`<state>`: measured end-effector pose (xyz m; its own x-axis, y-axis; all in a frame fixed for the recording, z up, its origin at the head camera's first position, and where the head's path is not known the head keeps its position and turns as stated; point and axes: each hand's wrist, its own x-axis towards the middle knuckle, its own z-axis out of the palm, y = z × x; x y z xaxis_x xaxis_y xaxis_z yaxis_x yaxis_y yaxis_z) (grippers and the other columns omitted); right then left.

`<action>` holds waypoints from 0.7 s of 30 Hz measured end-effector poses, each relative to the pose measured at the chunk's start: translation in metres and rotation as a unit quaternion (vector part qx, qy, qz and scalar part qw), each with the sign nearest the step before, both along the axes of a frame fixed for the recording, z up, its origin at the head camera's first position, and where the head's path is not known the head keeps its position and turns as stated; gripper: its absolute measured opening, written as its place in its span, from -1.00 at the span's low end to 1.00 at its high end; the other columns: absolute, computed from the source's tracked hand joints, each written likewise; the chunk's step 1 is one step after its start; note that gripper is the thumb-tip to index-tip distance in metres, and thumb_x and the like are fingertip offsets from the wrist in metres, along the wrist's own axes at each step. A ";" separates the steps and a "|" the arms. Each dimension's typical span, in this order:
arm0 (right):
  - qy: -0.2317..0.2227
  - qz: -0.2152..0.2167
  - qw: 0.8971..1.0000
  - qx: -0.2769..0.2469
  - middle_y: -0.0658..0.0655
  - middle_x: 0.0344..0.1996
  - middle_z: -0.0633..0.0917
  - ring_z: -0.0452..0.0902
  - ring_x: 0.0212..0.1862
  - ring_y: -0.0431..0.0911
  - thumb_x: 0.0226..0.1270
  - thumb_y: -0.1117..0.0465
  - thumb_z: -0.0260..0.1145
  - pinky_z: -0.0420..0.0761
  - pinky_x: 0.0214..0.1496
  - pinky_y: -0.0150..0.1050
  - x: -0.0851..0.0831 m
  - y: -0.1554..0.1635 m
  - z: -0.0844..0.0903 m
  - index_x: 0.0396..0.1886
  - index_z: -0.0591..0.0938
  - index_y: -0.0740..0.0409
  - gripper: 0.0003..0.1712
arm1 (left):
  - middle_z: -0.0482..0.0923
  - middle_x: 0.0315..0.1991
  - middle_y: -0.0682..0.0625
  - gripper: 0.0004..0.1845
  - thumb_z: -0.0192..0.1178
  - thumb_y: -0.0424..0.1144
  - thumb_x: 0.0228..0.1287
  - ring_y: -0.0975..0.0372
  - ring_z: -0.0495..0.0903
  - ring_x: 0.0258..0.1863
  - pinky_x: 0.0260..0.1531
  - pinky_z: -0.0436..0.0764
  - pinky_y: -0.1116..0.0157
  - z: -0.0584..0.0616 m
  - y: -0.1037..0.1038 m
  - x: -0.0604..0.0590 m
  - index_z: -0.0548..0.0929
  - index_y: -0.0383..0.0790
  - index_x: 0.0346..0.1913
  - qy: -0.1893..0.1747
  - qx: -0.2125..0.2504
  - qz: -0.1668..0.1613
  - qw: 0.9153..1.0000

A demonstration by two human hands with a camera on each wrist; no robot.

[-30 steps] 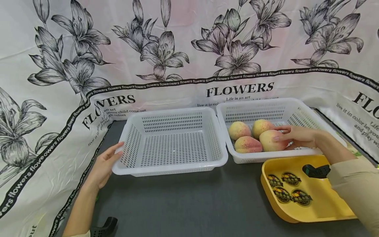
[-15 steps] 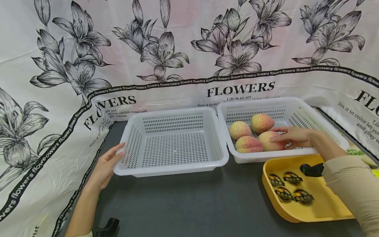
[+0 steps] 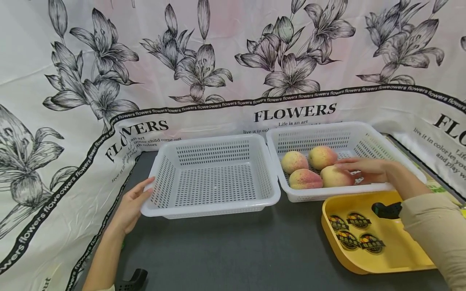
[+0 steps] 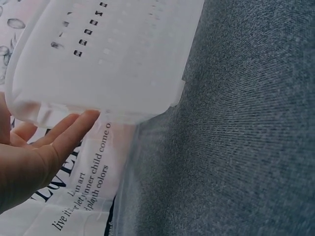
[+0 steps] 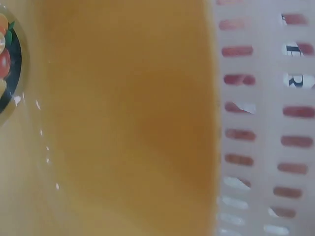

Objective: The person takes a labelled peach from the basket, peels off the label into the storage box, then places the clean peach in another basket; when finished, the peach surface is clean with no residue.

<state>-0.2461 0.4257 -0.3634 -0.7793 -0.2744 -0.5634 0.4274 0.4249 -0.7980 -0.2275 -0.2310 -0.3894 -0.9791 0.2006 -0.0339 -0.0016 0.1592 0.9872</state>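
Observation:
In the head view, my left hand [image 3: 132, 204] holds the left rim of a white plastic basket [image 3: 214, 211] that has nothing in it. The left wrist view shows straight fingers [image 4: 74, 129] of that hand under the basket's rim [image 4: 64, 105]. My right hand [image 3: 367, 169] reaches into a second white basket [image 3: 298, 195], its fingertips at the upper right of a pale peach [image 3: 336, 178]. Behind this peach lies a yellow-red one [image 3: 322, 157], with another two peaches on the left. The right wrist view does not show the right hand.
A yellow tray [image 3: 397, 260] with several round fruit stickers [image 3: 358, 219] stands in front of the right basket, beneath the right forearm. Both baskets stand side by side on a dark grey cloth [image 3: 233, 250], against a flower-printed curtain [image 3: 218, 117].
My right thumb has come off the front of the pale peach, and the fingers have straightened. The peach behind it has settled slightly nearer. My left hand stays at its basket's rim.

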 end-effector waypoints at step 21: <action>0.439 0.087 0.739 0.504 0.57 0.26 0.19 0.04 0.25 0.48 0.42 -0.15 0.08 -0.02 0.22 0.38 -0.034 -0.010 0.112 0.32 0.29 0.34 -0.26 | 0.08 0.40 -0.35 -0.23 -0.08 0.18 0.42 -0.26 0.06 0.33 0.19 0.06 -0.26 0.110 0.005 -0.079 0.09 -0.26 0.47 0.222 -0.384 0.053 0.895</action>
<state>-0.2797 0.4153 -0.2518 -0.9682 -0.1996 0.1510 -0.1981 0.9799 0.0250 -0.3067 -0.2263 -0.2791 -0.9423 0.1899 0.2756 0.3082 0.8133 0.4935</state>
